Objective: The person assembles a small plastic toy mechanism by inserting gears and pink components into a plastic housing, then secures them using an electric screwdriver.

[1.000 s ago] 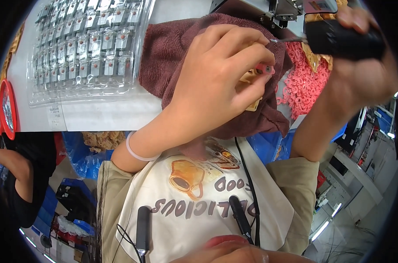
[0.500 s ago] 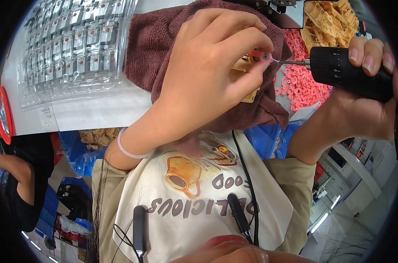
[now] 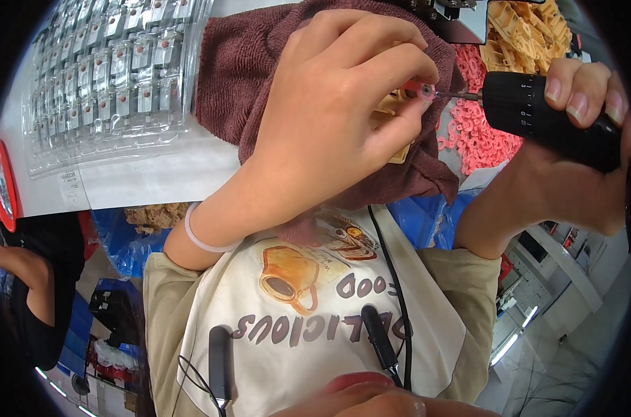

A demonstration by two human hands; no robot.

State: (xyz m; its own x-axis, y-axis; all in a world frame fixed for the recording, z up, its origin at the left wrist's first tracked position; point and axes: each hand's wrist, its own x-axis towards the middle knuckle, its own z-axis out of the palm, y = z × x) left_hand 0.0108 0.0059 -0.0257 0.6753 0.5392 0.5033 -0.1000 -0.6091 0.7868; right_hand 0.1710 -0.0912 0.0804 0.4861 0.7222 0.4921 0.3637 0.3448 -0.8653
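Observation:
My left hand is closed around a tan plastic part, mostly covered by the fingers, with a small pink piece between thumb and forefinger. Beneath the hand lies a maroon towel. My right hand grips a black electric screwdriver with a dial scale on its collar, held roughly level. Its thin bit points left, and the tip meets the pink piece; a tiny screw there is too small to make out.
At the left, a clear plastic tray carries rows of grey-white parts. Many pink ring pieces lie piled beyond the screwdriver, with tan plastic parts behind them. A metal device stands at the far edge. A red-rimmed dish sits far left; another person's arm shows below.
The screwdriver has shifted slightly left and its body tilts down a little more at the right. The left hand has moved slightly right, keeping its hold.

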